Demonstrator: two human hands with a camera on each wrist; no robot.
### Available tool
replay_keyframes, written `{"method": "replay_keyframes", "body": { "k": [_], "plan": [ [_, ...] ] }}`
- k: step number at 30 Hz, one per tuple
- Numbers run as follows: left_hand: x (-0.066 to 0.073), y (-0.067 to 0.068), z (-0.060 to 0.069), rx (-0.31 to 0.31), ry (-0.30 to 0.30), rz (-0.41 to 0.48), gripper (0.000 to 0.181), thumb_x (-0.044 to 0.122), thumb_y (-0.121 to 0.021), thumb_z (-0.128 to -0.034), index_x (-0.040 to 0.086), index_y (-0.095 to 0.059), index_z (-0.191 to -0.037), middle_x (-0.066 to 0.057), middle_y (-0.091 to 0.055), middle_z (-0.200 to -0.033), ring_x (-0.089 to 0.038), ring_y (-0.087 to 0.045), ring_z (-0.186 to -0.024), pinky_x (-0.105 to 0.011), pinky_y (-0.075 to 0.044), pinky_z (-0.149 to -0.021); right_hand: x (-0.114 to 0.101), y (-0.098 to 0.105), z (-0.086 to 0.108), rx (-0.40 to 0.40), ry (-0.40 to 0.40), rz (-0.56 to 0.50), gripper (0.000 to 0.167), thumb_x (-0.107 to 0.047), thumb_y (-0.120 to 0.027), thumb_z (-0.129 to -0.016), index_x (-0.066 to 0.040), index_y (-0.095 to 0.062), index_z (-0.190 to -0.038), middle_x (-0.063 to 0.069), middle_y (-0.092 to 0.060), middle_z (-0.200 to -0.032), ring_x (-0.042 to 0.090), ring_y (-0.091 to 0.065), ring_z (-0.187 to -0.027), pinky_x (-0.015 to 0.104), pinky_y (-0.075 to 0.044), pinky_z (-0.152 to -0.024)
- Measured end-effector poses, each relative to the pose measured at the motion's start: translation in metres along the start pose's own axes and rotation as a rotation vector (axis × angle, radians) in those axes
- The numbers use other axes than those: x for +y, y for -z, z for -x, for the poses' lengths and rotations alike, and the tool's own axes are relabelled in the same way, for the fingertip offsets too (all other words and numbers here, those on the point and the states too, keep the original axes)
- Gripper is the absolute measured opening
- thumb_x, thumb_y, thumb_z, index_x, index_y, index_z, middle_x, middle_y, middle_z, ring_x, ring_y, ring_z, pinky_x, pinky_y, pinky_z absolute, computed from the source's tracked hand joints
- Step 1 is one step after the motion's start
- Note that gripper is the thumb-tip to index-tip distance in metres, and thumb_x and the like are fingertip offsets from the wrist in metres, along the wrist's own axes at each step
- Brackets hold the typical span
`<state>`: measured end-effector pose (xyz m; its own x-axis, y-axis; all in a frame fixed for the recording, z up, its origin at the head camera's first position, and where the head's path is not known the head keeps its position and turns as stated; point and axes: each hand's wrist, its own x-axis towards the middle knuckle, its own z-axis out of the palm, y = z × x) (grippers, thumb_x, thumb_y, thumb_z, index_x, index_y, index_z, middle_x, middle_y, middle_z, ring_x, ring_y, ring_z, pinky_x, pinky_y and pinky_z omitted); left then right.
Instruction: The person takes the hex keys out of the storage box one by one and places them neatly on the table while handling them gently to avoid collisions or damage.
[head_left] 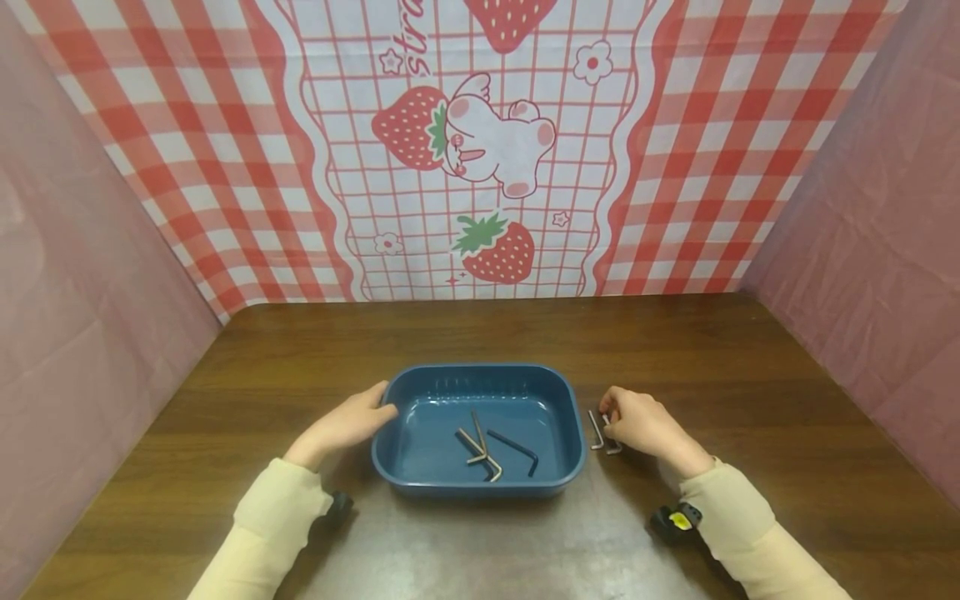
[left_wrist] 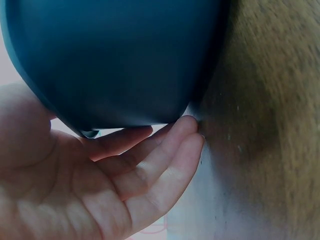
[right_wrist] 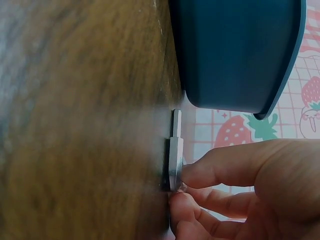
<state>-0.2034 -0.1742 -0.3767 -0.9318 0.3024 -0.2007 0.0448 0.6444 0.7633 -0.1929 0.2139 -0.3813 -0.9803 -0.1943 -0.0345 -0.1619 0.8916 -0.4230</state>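
Note:
A blue rectangular tray (head_left: pixel 420 446) with rounded corners stands on the table. My left hand (head_left: pixel 352 421) holds its left side, thumb over the rim and the other fingers against the outer wall in the left wrist view. Inside the tray lie several hex keys, among them a black hex key (head_left: pixel 514 443) and crossed silver ones. Right of the tray, my right hand (head_left: pixel 645 423) pinches a silver hex key (head_left: pixel 614 451) at the tabletop, its upper part hidden by the fingers. Beside it lies another silver hex key (head_left: pixel 596 429), apart from the tray.
The brown wooden table (head_left: pixel 300 350) ends at the back against a red-and-white checked cloth (head_left: pixel 697 167) with strawberry prints. Pink cloth (head_left: pixel 862 250) hangs at both sides. A dark device (head_left: pixel 675 521) sits at each wrist.

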Motion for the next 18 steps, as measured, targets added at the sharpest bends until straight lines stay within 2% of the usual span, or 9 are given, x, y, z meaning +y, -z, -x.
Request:
{"method": "replay_keyframes", "body": {
  "k": [18],
  "plan": [
    [-0.0003, 0.0015, 0.0011, -0.002, -0.014, -0.041, 0.058, 0.021, -0.044, -0.0909, -0.006, -0.026, -0.139, -0.023, -0.037, -0.139, -0.036, -0.035, -0.128, -0.052, -0.028, -0.103, 0.0005, 0.0004, -0.0008, -0.008, -0.015, -0.014, 0.021, -0.009, -0.062, -0.07, -0.002, -0.058, -0.09, 0.0, -0.051, -0.066, 0.012, -0.046, -0.057, 0.025, -0.035, -0.052]
  ]
}}
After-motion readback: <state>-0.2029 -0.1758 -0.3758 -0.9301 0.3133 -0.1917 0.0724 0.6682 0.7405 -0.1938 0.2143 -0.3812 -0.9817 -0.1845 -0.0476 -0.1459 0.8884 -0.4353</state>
